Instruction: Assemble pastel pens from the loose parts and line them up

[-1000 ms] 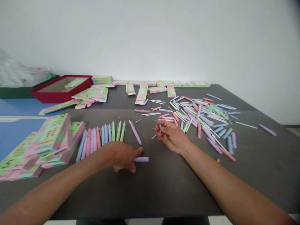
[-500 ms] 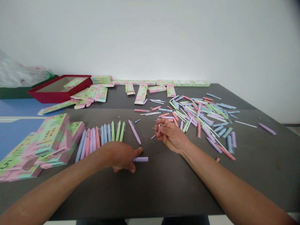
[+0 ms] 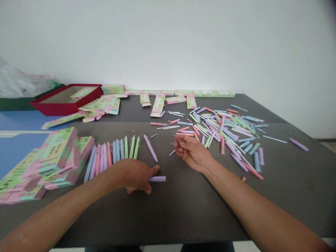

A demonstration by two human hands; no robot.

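Observation:
My left hand (image 3: 139, 176) is low over the table with its fingers closed on a purple pen barrel (image 3: 157, 179), whose cut end sticks out to the right. My right hand (image 3: 193, 149) is further right, its thumb and fingertips pinched together; whatever is between them is too small to name. A small purple pen tip (image 3: 172, 152) lies on the table just left of the right fingers. Above the left hand a whole purple pen (image 3: 151, 148) lies slanted. Beside it runs a row of assembled pens (image 3: 114, 151) in blue, purple, pink and green, partly behind my left forearm.
Loose pen barrels and white refills (image 3: 223, 126) are heaped at the right. Printed pen boxes (image 3: 56, 150) are stacked at the left. A red box lid (image 3: 55, 106) stands at the back left, near flattened cartons (image 3: 105, 105). More cartons line the wall.
My right hand has shifted very slightly, its fingertips curling a little more. My left hand and the purple barrel are practically still.

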